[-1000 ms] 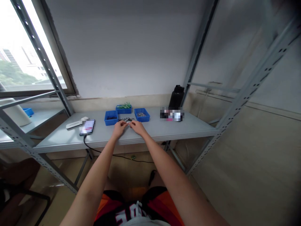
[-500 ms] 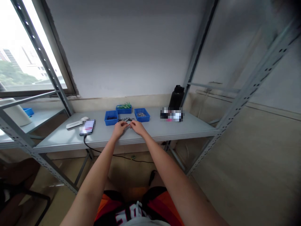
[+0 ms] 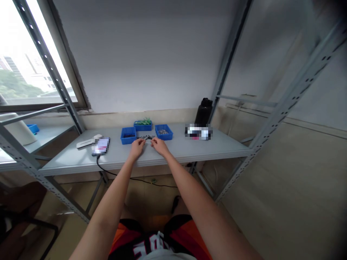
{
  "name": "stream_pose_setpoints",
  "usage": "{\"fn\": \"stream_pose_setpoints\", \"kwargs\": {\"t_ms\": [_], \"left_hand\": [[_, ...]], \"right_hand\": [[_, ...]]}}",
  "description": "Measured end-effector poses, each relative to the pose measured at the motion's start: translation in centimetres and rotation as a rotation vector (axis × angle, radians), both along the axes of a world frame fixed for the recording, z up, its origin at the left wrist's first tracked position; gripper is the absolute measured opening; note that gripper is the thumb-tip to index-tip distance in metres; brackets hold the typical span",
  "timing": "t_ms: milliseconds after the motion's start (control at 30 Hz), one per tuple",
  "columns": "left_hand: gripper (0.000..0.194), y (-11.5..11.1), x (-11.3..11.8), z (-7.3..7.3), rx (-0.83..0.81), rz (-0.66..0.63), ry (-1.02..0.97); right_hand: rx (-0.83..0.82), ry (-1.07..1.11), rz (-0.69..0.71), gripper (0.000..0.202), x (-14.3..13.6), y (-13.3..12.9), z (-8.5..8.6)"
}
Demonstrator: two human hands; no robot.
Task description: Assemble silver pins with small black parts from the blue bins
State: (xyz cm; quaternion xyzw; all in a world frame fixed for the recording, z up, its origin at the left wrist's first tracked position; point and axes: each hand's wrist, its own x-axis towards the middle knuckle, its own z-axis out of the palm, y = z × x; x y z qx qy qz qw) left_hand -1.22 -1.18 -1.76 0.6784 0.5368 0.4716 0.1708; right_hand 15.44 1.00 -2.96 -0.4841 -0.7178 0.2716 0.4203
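My left hand (image 3: 137,147) is over the front part of the grey shelf table, fingers bent together around something too small to make out. Close on its right, my right hand (image 3: 159,146) has its fingertips pinched, and what lies between them is hidden. A small gap separates the two hands. Just beyond the fingertips lies a loose pile of small black and silver parts (image 3: 146,137). Behind the left hand stands a blue bin (image 3: 128,141) with dark pieces in it. Behind the right hand sits a blue bin (image 3: 165,137) of small silvery metal pieces.
A third blue bin (image 3: 143,128) holds green strips. At left lie a blurred phone (image 3: 101,146) with a black cable (image 3: 116,174) and a white device (image 3: 85,143). At right stand a black bottle (image 3: 204,112) and a blurred item (image 3: 197,132). Metal uprights frame the table.
My hands were touching at the fingertips and are now slightly apart. The bins and the pile have stayed in place.
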Motion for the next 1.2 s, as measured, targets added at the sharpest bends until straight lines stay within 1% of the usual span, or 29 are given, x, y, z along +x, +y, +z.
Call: {"fn": "stream_pose_setpoints", "kwargs": {"t_ms": [133, 200, 433, 700, 833, 1000, 1200], "left_hand": [[0.018, 0.26, -0.07, -0.11, 0.007, 0.033, -0.043], [0.017, 0.33, -0.09, -0.13, 0.008, 0.028, -0.046], [0.019, 0.17, -0.02, -0.04, 0.006, 0.020, -0.039], [0.027, 0.38, 0.02, -0.12, -0.012, 0.016, -0.072], [0.029, 0.41, 0.00, -0.16, -0.030, 0.028, -0.076], [0.031, 0.15, -0.01, -0.01, -0.042, 0.024, 0.011], [0.027, -0.37, 0.13, 0.28, -0.039, -0.052, 0.083]], "right_hand": [[0.046, -0.098, 0.097, 0.017, -0.10, -0.33, 0.19], [0.045, -0.121, 0.113, 0.015, -0.14, -0.39, 0.23], [0.049, -0.144, 0.108, 0.011, -0.20, -0.29, 0.01], [0.075, -0.037, 0.075, 0.013, -0.03, -0.01, -0.23], [0.050, 0.000, 0.047, 0.013, -0.04, 0.36, -0.52], [0.021, 0.004, 0.013, 0.014, -0.03, 0.18, -0.36], [0.072, -0.077, 0.065, 0.013, 0.04, -0.58, 0.26]]}}
